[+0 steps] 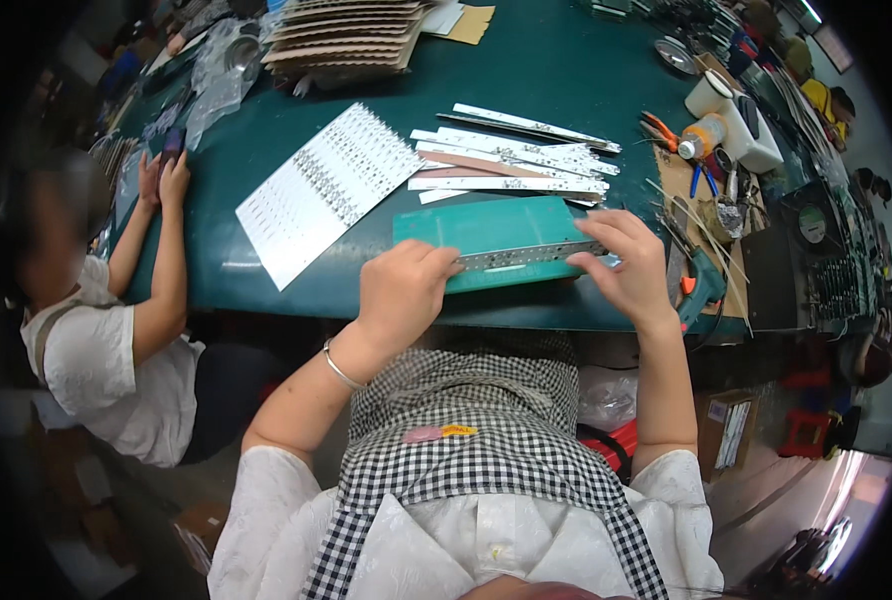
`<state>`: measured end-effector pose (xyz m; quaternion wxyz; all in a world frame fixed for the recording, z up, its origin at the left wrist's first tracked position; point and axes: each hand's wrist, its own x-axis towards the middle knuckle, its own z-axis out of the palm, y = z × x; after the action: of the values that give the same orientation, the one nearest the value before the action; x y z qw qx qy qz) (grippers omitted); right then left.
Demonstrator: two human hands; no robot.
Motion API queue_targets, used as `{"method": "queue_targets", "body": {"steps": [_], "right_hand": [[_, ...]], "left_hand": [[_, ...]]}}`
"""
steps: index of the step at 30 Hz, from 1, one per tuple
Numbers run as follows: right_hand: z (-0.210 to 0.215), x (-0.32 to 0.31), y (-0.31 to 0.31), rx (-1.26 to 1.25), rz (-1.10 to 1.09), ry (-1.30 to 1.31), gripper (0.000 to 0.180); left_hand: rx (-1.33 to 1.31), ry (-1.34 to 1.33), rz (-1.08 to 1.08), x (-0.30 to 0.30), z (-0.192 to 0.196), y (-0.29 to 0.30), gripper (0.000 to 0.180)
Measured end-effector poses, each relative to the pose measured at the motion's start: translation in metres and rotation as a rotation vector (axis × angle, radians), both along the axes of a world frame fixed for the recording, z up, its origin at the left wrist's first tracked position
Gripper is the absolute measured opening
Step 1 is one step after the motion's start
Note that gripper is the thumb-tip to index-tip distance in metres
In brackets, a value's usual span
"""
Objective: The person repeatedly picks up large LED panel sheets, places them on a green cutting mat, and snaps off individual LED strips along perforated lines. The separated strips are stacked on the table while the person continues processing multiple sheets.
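A narrow grey strip dotted along its length (526,255) stretches between my two hands over a green rectangular mat (496,217) at the table's near edge. My left hand (403,292) is closed, pinching the strip's left end. At the other end my right hand (628,262) grips it between thumb and fingers. Just behind the mat lies a loose pile of white strips with dark specks (516,160), some brownish ones among them. Left of the mat, a white sheet with rows of small dark marks (328,190) lies at a slant.
A stack of brown cardboard sheets (344,40) stands at the back. To the right are orange-handled pliers (658,130), an orange-labelled bottle (703,137), a white container (751,130) and a green glue gun (701,288). On the left sits another person holding a phone (172,145).
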<state>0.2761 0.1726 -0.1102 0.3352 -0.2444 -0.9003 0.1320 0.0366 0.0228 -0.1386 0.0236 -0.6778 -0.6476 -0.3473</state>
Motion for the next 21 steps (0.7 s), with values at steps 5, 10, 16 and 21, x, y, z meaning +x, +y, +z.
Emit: {"method": "queue_targets", "body": {"steps": [5,10,16,21], "right_hand": [[-0.007,-0.037,-0.01,0.083,0.122,-0.007,0.018],[-0.021,-0.037,-0.012,0.096,0.17,0.049,0.015],[-0.035,-0.036,-0.015,0.207,0.164,0.141,0.016],[-0.037,-0.035,-0.016,0.268,0.171,0.163,0.015]], "left_hand": [[0.119,0.017,-0.019,0.002,-0.006,0.003,0.017],[0.184,0.076,-0.057,0.002,-0.012,0.001,0.019],[0.269,0.174,-0.095,0.002,-0.018,-0.001,0.025],[0.256,0.205,-0.12,0.001,-0.018,-0.005,0.03]]}}
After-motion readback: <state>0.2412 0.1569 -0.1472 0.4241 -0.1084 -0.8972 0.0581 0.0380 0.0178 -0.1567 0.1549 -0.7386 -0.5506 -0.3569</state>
